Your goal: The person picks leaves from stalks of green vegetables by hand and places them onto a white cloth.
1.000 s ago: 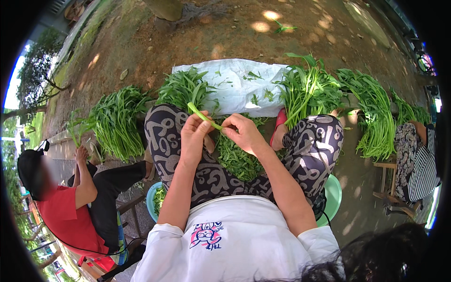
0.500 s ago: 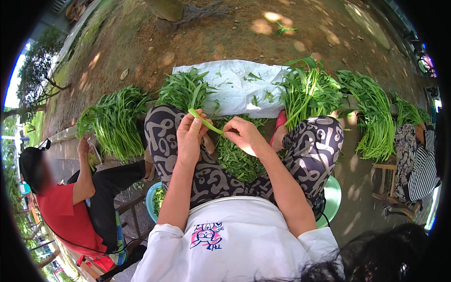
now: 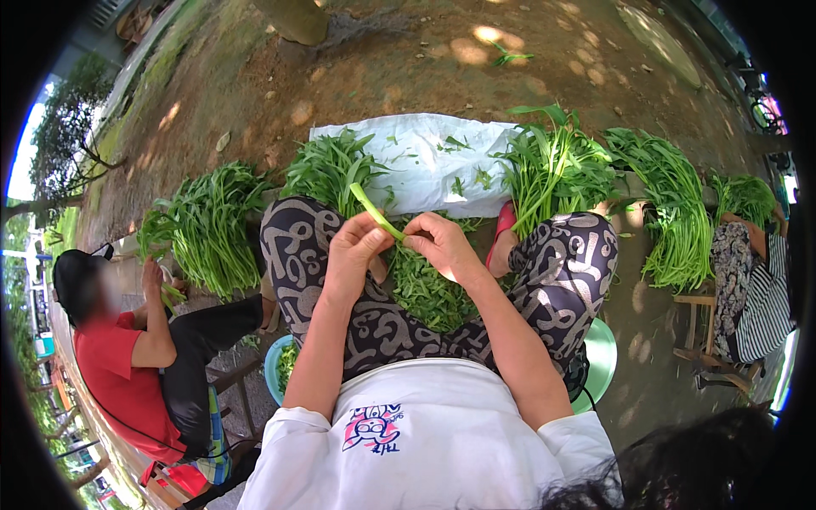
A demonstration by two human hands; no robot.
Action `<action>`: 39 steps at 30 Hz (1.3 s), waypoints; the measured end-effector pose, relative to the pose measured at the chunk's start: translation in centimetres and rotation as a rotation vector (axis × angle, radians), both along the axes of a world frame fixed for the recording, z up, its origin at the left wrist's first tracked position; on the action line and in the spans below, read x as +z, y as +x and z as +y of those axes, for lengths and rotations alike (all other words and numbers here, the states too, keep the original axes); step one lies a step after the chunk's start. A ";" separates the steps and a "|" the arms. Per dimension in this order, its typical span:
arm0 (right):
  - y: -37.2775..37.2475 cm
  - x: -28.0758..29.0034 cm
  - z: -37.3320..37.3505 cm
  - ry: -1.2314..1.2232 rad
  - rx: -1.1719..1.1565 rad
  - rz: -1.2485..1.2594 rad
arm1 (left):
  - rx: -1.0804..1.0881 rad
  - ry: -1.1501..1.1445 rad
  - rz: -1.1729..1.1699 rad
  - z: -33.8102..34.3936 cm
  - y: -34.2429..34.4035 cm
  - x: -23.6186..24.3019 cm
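Between my knees I hold a pale green water spinach stem (image 3: 374, 209), its thicker end pointing up and to the left. My left hand (image 3: 359, 250) is closed around its lower part. The fingertips of my right hand (image 3: 436, 243) pinch the stem's lower end, close beside the left fingers. Below both hands lies a heap of picked greens (image 3: 429, 289) between my thighs. A leafy bundle (image 3: 327, 170) rests by my left knee, and another bundle (image 3: 552, 170) of long stems stands by my right knee.
A white sheet (image 3: 433, 161) with leaf scraps spreads ahead. More greens lie far left (image 3: 212, 225) and right (image 3: 671, 212). Basins (image 3: 274, 365) (image 3: 602, 361) flank my hips. A person in red (image 3: 127, 365) sits at left; another in stripes (image 3: 765, 302) sits at right.
My left hand has slid down and right along the stem, closer to my right hand, so more of the stem's upper end sticks out. The person in red has leaned rightward.
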State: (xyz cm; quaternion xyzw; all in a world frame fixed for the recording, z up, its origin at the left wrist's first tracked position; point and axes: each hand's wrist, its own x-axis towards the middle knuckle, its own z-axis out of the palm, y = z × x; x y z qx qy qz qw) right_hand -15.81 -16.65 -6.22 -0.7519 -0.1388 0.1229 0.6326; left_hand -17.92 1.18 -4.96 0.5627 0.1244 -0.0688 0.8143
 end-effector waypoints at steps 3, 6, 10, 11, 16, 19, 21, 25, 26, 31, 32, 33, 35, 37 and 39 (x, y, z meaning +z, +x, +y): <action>-0.2 -0.3 0.3 0.009 0.022 0.001 | -0.075 0.186 -0.017 -0.4 -0.4 -0.1; -0.2 -0.2 0.3 -0.076 0.032 -0.123 | -0.108 0.301 -0.005 0.1 -0.5 -0.2; -0.4 0.1 0.6 -0.046 0.021 0.006 | -0.086 0.308 -0.049 -0.4 -0.4 -0.6; -0.4 0.1 0.6 -0.049 0.020 0.010 | -0.073 0.315 -0.056 -0.7 -0.5 -0.6; -0.3 0.2 0.7 -0.050 -0.032 -0.008 | -0.040 0.288 -0.071 -1.0 -0.4 -0.8; -0.2 0.7 0.7 -0.011 -0.008 -0.046 | -0.077 0.252 -0.025 -0.7 -0.4 -0.8; -0.3 0.4 0.8 -0.063 0.002 -0.091 | -0.115 0.237 -0.010 -0.4 -0.5 -1.0; -0.4 -0.1 0.7 -0.148 0.038 -0.173 | -0.171 0.292 -0.014 -0.3 -0.7 -1.3; -0.4 -0.1 0.7 -0.167 0.054 -0.178 | -0.192 0.319 -0.037 -0.2 -0.6 -1.3; -0.2 -0.5 0.1 0.134 0.160 0.272 | -0.290 0.144 -0.049 0.5 -0.6 -1.2; -0.2 -0.4 -0.1 0.247 0.177 0.319 | -0.303 0.077 -0.049 0.7 -0.6 -1.2; -0.2 -0.2 -0.2 0.360 0.196 0.367 | -0.314 0.010 -0.048 0.8 -0.6 -1.1; -0.2 0.0 -0.2 0.494 0.226 0.430 | -0.355 -0.111 -0.035 1.1 -0.6 -0.8; -0.2 0.3 -0.3 0.536 0.247 0.460 | -0.375 -0.193 -0.024 1.0 -0.6 -0.1; -0.3 0.6 -0.4 0.563 0.258 0.475 | -0.374 -0.234 -0.012 0.6 -0.8 0.9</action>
